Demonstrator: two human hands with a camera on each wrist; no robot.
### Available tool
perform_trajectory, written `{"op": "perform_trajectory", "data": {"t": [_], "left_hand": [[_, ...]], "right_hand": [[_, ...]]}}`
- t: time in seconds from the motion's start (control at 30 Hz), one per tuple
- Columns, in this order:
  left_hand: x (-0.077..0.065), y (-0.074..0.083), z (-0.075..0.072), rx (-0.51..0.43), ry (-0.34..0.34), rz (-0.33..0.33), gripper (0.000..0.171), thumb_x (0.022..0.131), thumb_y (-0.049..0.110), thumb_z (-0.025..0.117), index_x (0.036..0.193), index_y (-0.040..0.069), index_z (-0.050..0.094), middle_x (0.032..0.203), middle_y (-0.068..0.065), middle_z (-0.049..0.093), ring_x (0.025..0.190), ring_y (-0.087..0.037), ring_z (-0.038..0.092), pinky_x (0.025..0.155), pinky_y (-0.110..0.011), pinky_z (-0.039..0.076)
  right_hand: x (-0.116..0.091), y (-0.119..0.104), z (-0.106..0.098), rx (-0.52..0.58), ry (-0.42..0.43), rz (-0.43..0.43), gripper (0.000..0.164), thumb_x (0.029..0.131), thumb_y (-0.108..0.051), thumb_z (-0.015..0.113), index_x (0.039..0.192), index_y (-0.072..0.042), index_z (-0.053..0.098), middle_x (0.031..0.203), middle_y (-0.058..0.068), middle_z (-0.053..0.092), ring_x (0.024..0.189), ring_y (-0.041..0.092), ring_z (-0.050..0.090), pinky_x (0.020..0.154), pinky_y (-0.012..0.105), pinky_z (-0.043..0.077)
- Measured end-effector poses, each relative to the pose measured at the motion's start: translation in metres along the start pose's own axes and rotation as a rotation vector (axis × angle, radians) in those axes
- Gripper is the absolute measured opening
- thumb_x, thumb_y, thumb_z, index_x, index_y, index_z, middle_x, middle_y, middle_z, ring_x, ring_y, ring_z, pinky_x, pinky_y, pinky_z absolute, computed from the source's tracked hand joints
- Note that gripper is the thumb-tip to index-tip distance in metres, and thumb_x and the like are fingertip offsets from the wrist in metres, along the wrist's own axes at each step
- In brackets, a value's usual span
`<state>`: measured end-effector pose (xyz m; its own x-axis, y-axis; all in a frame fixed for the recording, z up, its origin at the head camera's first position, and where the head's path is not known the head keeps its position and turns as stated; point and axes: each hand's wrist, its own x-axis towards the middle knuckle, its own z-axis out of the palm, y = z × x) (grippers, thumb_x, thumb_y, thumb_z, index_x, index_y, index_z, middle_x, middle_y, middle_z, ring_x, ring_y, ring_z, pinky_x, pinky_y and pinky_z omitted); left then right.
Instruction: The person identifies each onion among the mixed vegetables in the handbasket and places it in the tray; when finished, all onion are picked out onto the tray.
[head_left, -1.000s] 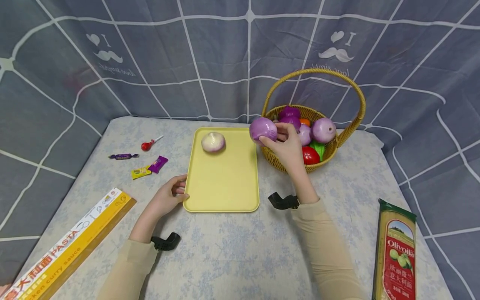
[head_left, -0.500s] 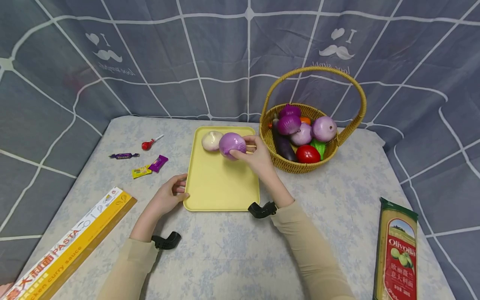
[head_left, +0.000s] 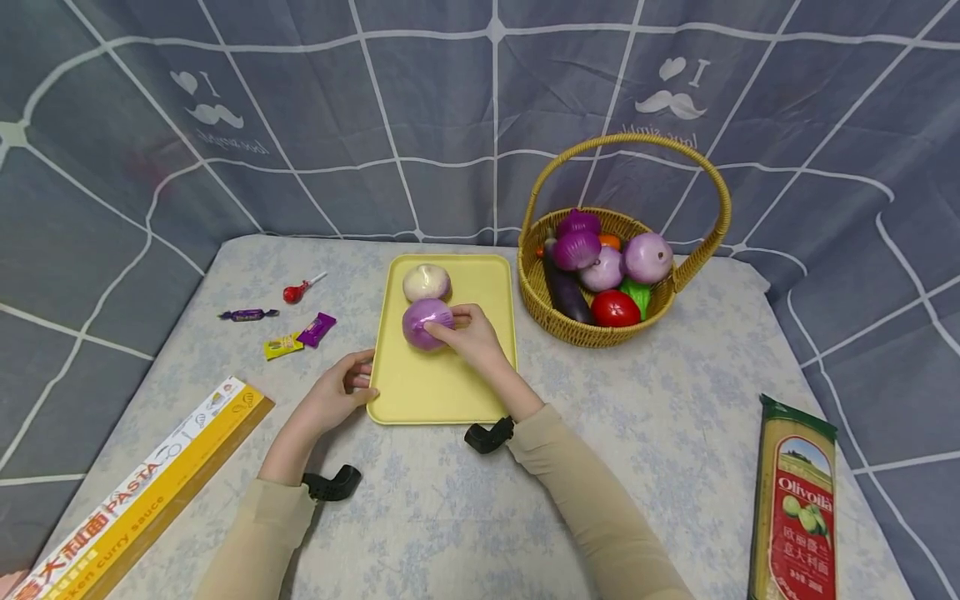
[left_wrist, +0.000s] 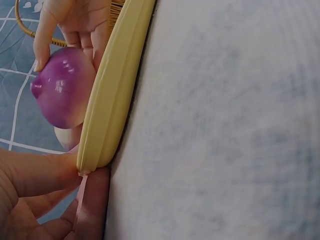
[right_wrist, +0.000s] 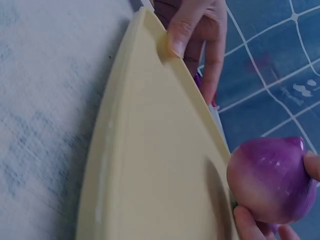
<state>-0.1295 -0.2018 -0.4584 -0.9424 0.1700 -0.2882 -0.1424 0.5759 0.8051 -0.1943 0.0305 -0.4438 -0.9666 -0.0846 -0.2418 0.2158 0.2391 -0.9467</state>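
Note:
My right hand (head_left: 477, 340) grips a shiny purple onion (head_left: 426, 325) between thumb and fingers, over the upper left part of a yellow tray (head_left: 442, 400). In the right wrist view this onion (right_wrist: 267, 182) casts a shadow on the tray; whether its underside touches cannot be told. Just behind it on the tray lies a whitish, purple-tinged round vegetable (head_left: 427, 280), which looks like a turnip. My left hand (head_left: 335, 393) pinches the tray's left rim near the front corner. In the left wrist view, the left thumb (left_wrist: 45, 170) lies over the tray's edge, with fingers below.
A wicker basket (head_left: 581, 336) with a tall handle stands right of the tray, holding onions, an eggplant (head_left: 566, 292) and a tomato (head_left: 616, 308). Candies (head_left: 317, 329) and a lollipop (head_left: 296, 292) lie left. A pasta box (head_left: 142, 492) and a spaghetti pack (head_left: 795, 500) flank the front.
My right hand has carried the purple onion left from beside the basket to over the tray, then nearer to me, in front of the whitish vegetable. The left hand stays at the tray's rim.

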Motion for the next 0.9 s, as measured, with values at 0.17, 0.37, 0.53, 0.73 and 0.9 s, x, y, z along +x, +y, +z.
{"op": "perform_trajectory", "data": {"t": [0.17, 0.37, 0.53, 0.73, 0.9], "left_hand": [[0.0, 0.001, 0.0, -0.003, 0.006, -0.007, 0.062, 0.096, 0.006, 0.06, 0.151, 0.001, 0.033, 0.129, -0.021, 0.052, 0.11, -0.029, 0.052, 0.088, -0.033, 0.046], [0.0, 0.001, 0.0, -0.008, 0.007, -0.007, 0.062, 0.096, 0.006, 0.06, 0.151, 0.001, 0.033, 0.129, -0.021, 0.053, 0.11, -0.029, 0.053, 0.087, -0.031, 0.046], [-0.001, -0.001, 0.0, -0.04, -0.004, -0.019, 0.063, 0.096, 0.006, 0.061, 0.152, 0.002, 0.033, 0.131, -0.022, 0.052, 0.11, -0.029, 0.054, 0.083, -0.025, 0.047], [-0.001, -0.001, 0.0, -0.07, -0.003, -0.036, 0.064, 0.096, 0.008, 0.062, 0.152, 0.004, 0.033, 0.132, -0.022, 0.051, 0.109, -0.028, 0.054, 0.08, -0.024, 0.047], [0.0, 0.0, 0.0, -0.082, -0.002, -0.036, 0.064, 0.096, 0.008, 0.062, 0.152, 0.004, 0.033, 0.132, -0.022, 0.05, 0.108, -0.027, 0.053, 0.078, -0.022, 0.047]], "right_hand": [[0.003, 0.001, 0.007, -0.034, -0.002, -0.005, 0.061, 0.088, -0.033, 0.073, 0.131, 0.001, 0.046, 0.126, 0.022, 0.061, 0.114, 0.031, 0.062, 0.087, 0.034, 0.054], [0.004, 0.001, 0.011, -0.091, -0.002, -0.02, 0.054, 0.088, -0.032, 0.072, 0.126, 0.0, 0.051, 0.121, 0.019, 0.063, 0.111, 0.03, 0.062, 0.088, 0.035, 0.053], [0.004, 0.002, 0.013, -0.076, -0.001, -0.011, 0.053, 0.089, -0.032, 0.072, 0.126, 0.001, 0.054, 0.118, 0.019, 0.066, 0.103, 0.027, 0.066, 0.079, 0.028, 0.055], [0.002, 0.001, 0.012, -0.066, 0.006, -0.007, 0.054, 0.091, -0.03, 0.07, 0.13, 0.002, 0.053, 0.118, 0.02, 0.066, 0.097, 0.027, 0.067, 0.073, 0.025, 0.056], [0.002, 0.001, 0.009, -0.127, 0.018, -0.034, 0.059, 0.093, -0.033, 0.067, 0.138, 0.001, 0.05, 0.127, 0.02, 0.064, 0.113, 0.03, 0.064, 0.092, 0.037, 0.054]]}}
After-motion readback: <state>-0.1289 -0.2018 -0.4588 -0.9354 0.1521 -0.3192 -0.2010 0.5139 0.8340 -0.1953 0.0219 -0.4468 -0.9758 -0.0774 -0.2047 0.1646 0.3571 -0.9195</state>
